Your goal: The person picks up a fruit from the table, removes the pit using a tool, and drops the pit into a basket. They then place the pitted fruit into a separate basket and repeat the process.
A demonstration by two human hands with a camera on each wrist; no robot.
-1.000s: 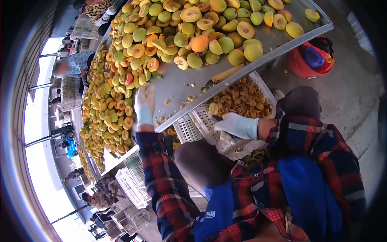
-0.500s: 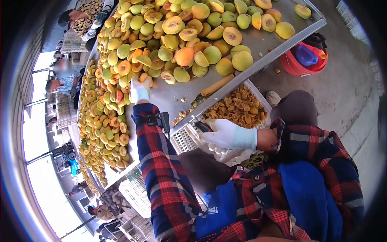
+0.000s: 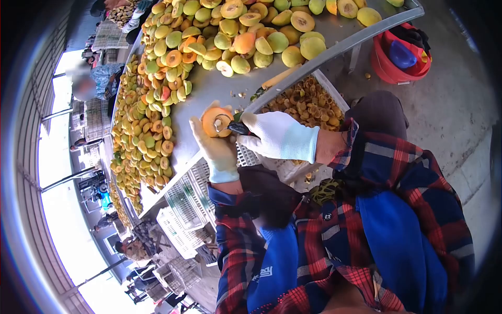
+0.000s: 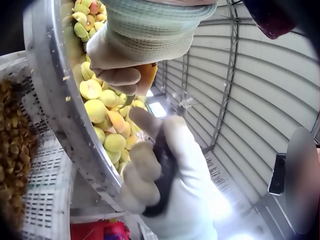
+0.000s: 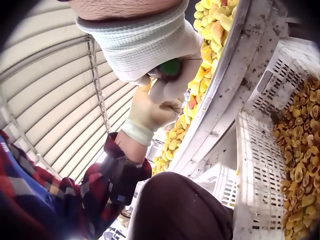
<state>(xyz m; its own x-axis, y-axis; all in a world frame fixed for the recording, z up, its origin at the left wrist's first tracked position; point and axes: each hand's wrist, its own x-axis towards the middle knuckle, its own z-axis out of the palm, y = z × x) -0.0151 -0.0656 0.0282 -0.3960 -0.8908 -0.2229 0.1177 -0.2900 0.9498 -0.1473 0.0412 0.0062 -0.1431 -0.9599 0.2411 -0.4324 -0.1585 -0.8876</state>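
In the head view the gloved left hand (image 3: pixel 215 146) holds an orange half fruit (image 3: pixel 216 121), cut face up, with a round pit part at its centre. My gloved right hand (image 3: pixel 280 135) grips a tool with a black handle (image 3: pixel 240 129), its tip at the fruit's centre. The left wrist view shows the right hand's fingers curled round the dark handle (image 4: pixel 162 175), and the fruit (image 4: pixel 147 77) partly behind the left hand (image 4: pixel 120 70). From the right wrist, a green end of the handle (image 5: pixel 170 68) shows in the right hand (image 5: pixel 172 80).
Many halved fruits (image 3: pixel 243 43) lie heaped on the metal table (image 3: pixel 196 107), whose raised edge (image 3: pixel 334 49) runs in front. Below stands a white crate (image 3: pixel 330 86) of small brown-orange pieces (image 3: pixel 308 104). A red bucket (image 3: pixel 384 65) is on the floor. Other people are at the left.
My left hand has come back from the heap towards the body with the half fruit. The right hand has risen and moved left, bringing the tool to the fruit.
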